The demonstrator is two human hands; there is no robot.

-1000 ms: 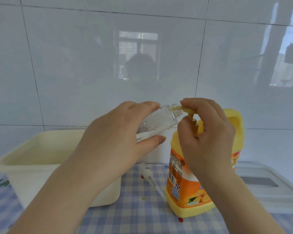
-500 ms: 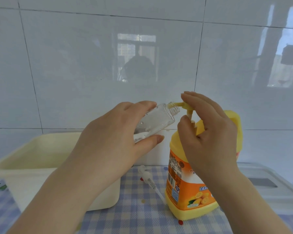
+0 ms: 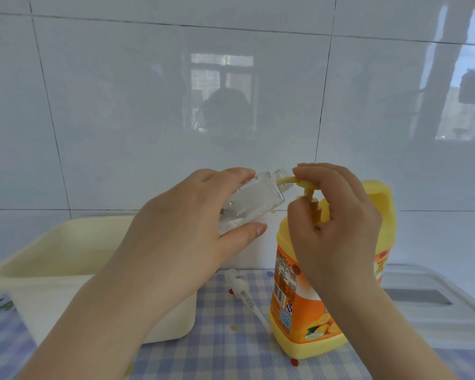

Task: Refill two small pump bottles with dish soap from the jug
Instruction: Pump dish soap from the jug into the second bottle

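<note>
My left hand (image 3: 176,234) holds a small clear bottle (image 3: 254,200) tilted on its side, open neck pointing right. The yellow spout of the jug's pump (image 3: 302,183) reaches into that neck. My right hand (image 3: 337,226) rests on top of the pump head, fingers curled over it. The yellow and orange dish soap jug (image 3: 294,305) stands upright on the checked cloth below my right hand. A little clear liquid with bubbles sits in the bottle. The small bottle's white pump top (image 3: 242,290) lies on the cloth left of the jug.
A cream plastic tub (image 3: 52,256) stands at the left on the blue checked tablecloth (image 3: 225,346). A clear plastic lid or tray (image 3: 436,305) lies at the right behind the jug. A white tiled wall runs close behind everything.
The pump head has come up a little under my right hand, and the bottle's neck has stayed on the spout. The view has shifted slightly.
</note>
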